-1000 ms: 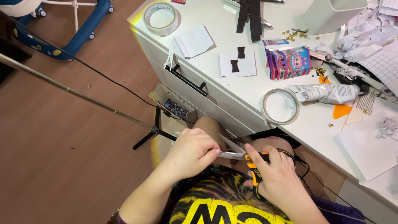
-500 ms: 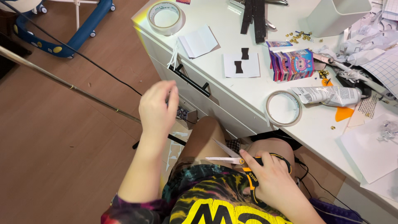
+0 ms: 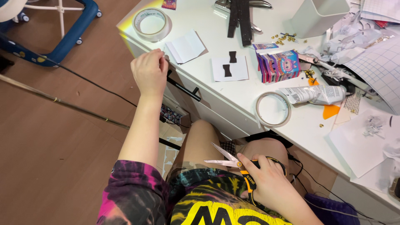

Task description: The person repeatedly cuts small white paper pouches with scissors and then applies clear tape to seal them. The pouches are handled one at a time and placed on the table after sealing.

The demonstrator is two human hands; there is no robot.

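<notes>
My right hand (image 3: pixel 273 183) rests in my lap and grips a pair of scissors (image 3: pixel 233 162) with orange and black handles, its blades spread apart and pointing left. My left hand (image 3: pixel 150 74) is stretched out to the front edge of the white desk (image 3: pixel 233 98), fingers pinched together near the drawer's black handle (image 3: pixel 183 86). Whether something small is pinched in them I cannot tell. Just beyond that hand lie a folded white paper (image 3: pixel 186 46) and a roll of clear tape (image 3: pixel 151 23).
On the desk lie a white card with a black bow shape (image 3: pixel 228 68), a small colourful box (image 3: pixel 278 64), a second tape ring (image 3: pixel 273 109), a white tube (image 3: pixel 314 94), paper scraps and a white bin (image 3: pixel 318 16). A blue frame on wheels (image 3: pixel 66 31) and a cable cross the wooden floor.
My left hand left the scissors in my lap and rose forward to the desk edge by the drawer. The right hand stayed in my lap with the scissors.
</notes>
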